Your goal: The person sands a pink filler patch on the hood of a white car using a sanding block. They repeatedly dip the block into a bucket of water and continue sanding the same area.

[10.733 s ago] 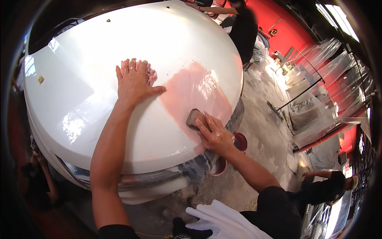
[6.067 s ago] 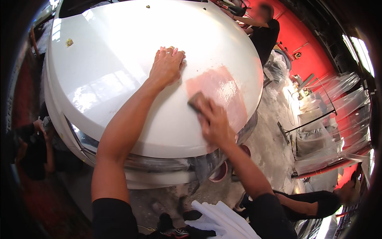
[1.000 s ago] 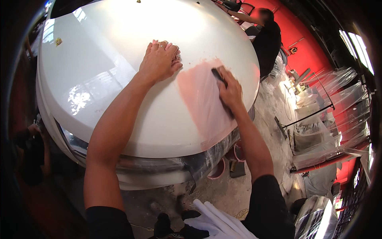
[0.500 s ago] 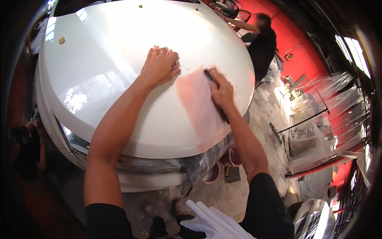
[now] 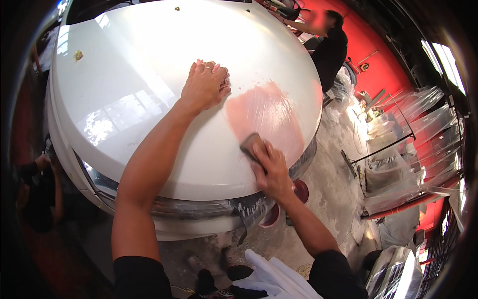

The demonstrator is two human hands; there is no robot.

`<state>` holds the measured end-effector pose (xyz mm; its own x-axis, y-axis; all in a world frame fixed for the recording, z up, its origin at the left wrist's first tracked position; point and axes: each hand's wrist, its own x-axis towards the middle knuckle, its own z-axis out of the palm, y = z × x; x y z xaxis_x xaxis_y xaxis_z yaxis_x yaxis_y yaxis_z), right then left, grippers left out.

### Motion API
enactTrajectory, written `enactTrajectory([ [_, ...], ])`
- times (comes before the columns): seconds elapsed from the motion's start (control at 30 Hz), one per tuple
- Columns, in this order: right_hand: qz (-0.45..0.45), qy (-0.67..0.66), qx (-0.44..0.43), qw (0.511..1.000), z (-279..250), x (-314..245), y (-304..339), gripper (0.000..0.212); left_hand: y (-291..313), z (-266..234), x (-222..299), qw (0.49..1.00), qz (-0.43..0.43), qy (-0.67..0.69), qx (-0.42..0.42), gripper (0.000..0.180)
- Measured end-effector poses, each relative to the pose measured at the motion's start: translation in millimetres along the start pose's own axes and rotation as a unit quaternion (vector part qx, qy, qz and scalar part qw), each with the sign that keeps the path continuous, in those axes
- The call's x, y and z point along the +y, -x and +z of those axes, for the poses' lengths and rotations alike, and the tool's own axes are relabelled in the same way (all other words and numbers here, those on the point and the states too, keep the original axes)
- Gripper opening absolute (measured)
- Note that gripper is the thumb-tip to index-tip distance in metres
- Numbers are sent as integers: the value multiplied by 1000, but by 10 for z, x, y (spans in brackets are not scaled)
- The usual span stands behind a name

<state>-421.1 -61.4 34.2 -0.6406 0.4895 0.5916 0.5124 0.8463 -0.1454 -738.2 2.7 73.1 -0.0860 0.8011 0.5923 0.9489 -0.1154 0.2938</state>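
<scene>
A white car hood [image 5: 144,84] spreads in front of me, with a wet pinkish patch [image 5: 261,107] on its right front part. My right hand [image 5: 273,172] is closed round a dark sanding block [image 5: 252,145], which lies against the lower left edge of that patch. Up and left of the patch, my left hand [image 5: 205,87] rests on the hood with fingers bent inward and pink residue on them. Whatever may be under those fingers is hidden.
A person in black [image 5: 334,50] leans over the car's far right side; another person [image 5: 37,184] is at the left. Reddish buckets [image 5: 271,218] stand below the front bumper. Plastic-draped parts and a black stand [image 5: 383,148] are on the right. White cloth [image 5: 274,279] hangs near me.
My right hand has drawn the sanding block from the patch's upper right toward me and left, baring more of the patch. My left hand has stayed about where it was.
</scene>
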Motion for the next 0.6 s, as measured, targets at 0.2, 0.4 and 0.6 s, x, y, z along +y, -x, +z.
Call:
enactTrajectory([
  [0.2,85,-11,-9,996,-81,807,-1387,40,-139,84,277,997,42,64,0,41],
  [0.4,-10,-39,-22,999,48,186,-360,52,-2,-29,-40,1000,6,-12,15,40],
  [0.6,178,-58,-31,982,-91,710,-1303,47,-106,91,206,999,33,37,-1,40],
])
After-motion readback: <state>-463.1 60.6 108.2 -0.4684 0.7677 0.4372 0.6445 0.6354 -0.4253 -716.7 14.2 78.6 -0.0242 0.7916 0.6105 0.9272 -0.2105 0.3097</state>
